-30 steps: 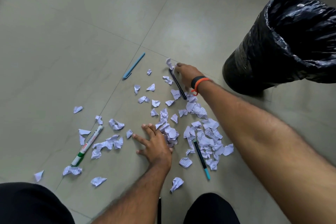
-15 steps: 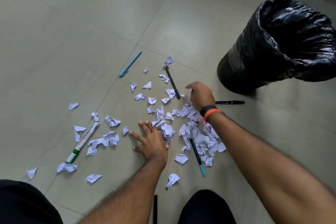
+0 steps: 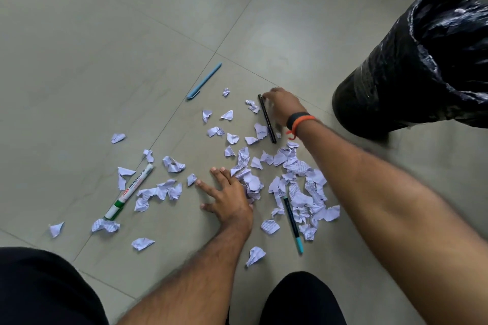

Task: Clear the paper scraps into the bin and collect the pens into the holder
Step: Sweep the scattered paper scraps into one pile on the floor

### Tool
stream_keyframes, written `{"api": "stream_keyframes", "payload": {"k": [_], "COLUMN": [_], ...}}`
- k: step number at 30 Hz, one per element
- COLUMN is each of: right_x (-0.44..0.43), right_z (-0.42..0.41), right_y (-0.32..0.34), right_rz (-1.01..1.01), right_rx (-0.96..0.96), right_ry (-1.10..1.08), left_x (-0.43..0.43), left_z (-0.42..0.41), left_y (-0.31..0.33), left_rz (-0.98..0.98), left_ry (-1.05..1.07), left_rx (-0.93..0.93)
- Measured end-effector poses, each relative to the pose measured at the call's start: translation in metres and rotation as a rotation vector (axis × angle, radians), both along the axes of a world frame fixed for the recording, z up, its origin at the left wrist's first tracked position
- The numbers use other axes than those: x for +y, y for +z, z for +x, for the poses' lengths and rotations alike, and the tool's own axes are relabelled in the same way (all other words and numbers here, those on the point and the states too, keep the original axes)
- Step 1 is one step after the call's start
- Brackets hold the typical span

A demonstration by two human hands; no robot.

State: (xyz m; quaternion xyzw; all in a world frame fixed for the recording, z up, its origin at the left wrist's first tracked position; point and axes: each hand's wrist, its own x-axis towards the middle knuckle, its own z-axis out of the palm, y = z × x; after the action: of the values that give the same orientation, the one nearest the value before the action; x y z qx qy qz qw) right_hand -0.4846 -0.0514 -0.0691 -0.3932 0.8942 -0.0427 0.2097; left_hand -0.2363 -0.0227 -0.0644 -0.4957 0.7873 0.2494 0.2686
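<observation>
Several crumpled white paper scraps lie scattered on the tiled floor. Among them lie a black pen, a dark pen with a teal tip, a light blue pen farther off, and a green-capped whiteboard marker at the left. My right hand, with a black and orange wristband, arches over the black pen's far end, fingertips touching the floor there; its grip is hidden. My left hand rests flat on the floor, fingers spread, against the scrap pile's left side. No pen holder is in view.
A bin lined with a black bag stands at the right, an arm's length beyond the pile. My knees in dark clothing fill the bottom edge. Bare grey tiles stretch to the left and far side.
My right hand drew back to the scrap pile, then reached out again to the far end of the black pen. The left hand has stayed flat on the floor.
</observation>
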Motion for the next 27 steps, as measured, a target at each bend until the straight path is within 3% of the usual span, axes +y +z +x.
{"api": "stream_keyframes", "payload": {"k": [5, 11, 17, 20, 23, 27], "right_x": [0.067, 0.115, 0.163, 0.203, 0.232, 0.234], "right_z": [0.042, 0.105, 0.128, 0.138, 0.157, 0.185], "right_y": [0.000, 0.006, 0.035, 0.045, 0.038, 0.024], "right_rz": [-0.049, -0.106, -0.412, -0.263, 0.042, 0.003], "right_rx": [0.020, -0.014, 0.002, 0.009, -0.149, -0.422], "right_ry": [-0.107, -0.134, -0.630, -0.912, -1.014, -1.145], "left_x": [0.003, 0.001, -0.002, -0.006, -0.005, -0.007], "left_z": [0.001, 0.003, 0.012, 0.018, 0.022, 0.018], "left_y": [-0.011, 0.003, 0.013, 0.017, 0.029, 0.047], "left_rz": [-0.072, 0.018, 0.034, 0.026, -0.081, -0.121], "left_ry": [-0.002, 0.005, -0.005, 0.068, 0.104, 0.111], "left_rx": [-0.019, 0.023, 0.057, 0.172, 0.342, 0.423]}}
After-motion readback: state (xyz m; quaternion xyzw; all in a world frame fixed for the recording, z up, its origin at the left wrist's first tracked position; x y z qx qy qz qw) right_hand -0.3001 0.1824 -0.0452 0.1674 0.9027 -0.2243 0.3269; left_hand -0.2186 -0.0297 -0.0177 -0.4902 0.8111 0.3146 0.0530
